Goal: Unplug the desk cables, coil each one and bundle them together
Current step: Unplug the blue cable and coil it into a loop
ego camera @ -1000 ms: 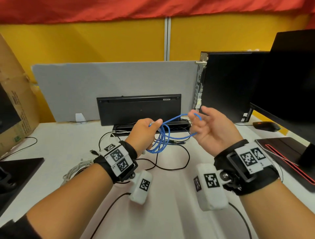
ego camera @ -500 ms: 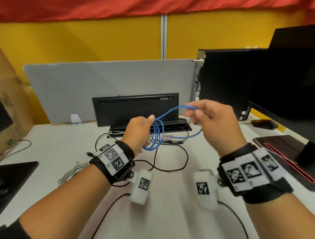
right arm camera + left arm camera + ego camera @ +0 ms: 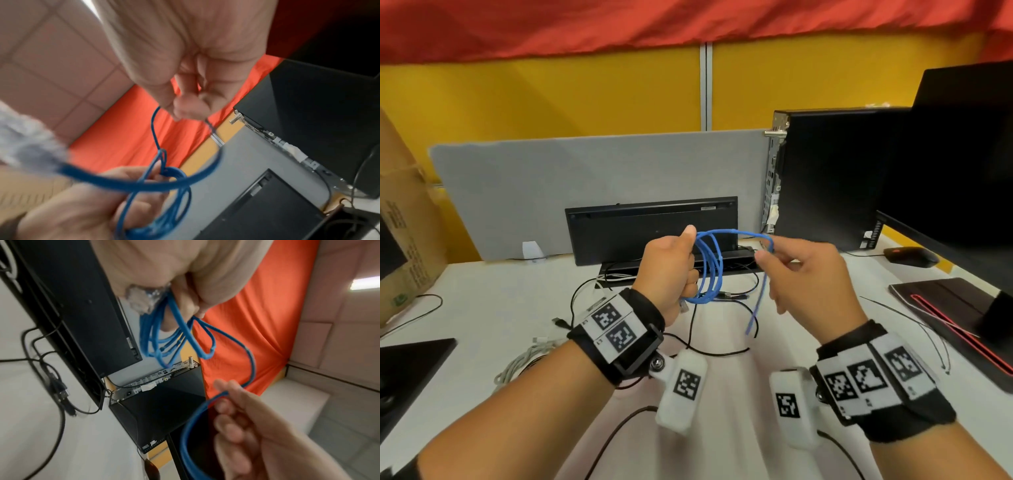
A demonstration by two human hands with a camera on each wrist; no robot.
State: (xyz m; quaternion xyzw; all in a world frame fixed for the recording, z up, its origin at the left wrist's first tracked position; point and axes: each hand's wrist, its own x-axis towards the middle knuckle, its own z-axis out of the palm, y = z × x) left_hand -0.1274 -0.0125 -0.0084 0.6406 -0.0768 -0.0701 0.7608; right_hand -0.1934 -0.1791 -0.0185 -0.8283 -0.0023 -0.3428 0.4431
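Note:
A thin blue cable point(image 3: 710, 270) hangs in several loops above the white desk point(image 3: 482, 308). My left hand point(image 3: 671, 270) grips the top of the coil in a fist, thumb up. My right hand point(image 3: 774, 255), palm down just to the right, pinches the last stretch of cable between thumb and fingers; the free tail drops below it. In the left wrist view the blue cable's loops point(image 3: 164, 339) dangle from my left hand's curled fingers point(image 3: 195, 288), with the right hand point(image 3: 246, 426) lower down. The right wrist view has the right hand point(image 3: 185, 104) pinching the blue cable point(image 3: 154, 129).
Black cables point(image 3: 722, 351) trail across the desk under my hands, and a coiled white cable point(image 3: 524, 359) lies to the left. A black keyboard point(image 3: 650, 233) leans on the grey partition. A computer tower point(image 3: 835, 178), monitor point(image 3: 962, 171) and mouse point(image 3: 911, 257) stand right; a cardboard box point(image 3: 404, 240) left.
My right hand has turned from palm up to palm down and carried the cable's end over towards the coil. The tail now hangs below it. The left hand kept its grip.

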